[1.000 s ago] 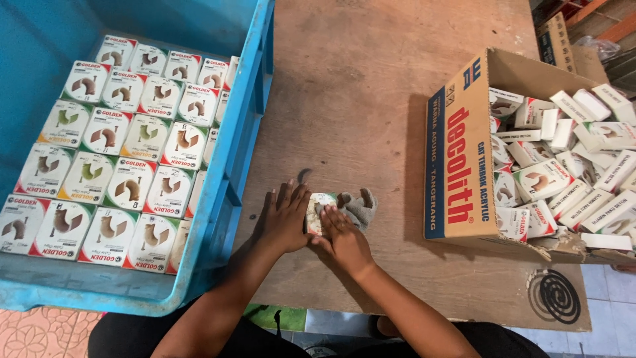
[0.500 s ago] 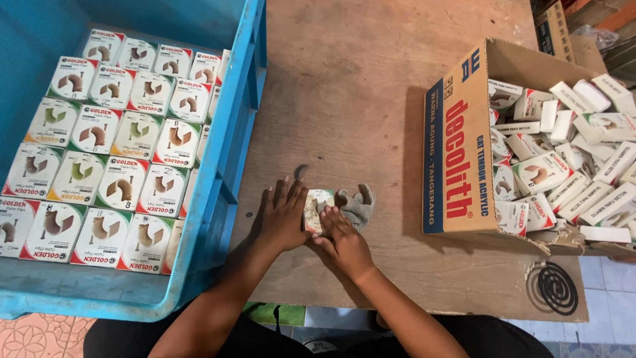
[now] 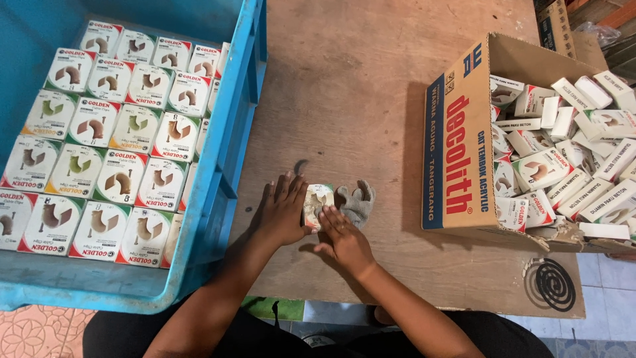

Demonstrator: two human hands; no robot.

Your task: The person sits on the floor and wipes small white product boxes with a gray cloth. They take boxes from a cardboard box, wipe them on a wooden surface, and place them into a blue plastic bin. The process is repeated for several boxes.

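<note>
both hands, left hand [image 3: 283,213] and right hand [image 3: 342,240], grip one small white printed carton [image 3: 317,203] on the brown wooden worktop [image 3: 358,99], just beside a grey work glove [image 3: 358,202].

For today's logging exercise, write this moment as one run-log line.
left hand: holds small box | right hand: fingers on small box | glove: beside it, on table | crate: boxes in rows | carton: boxes loose
</note>
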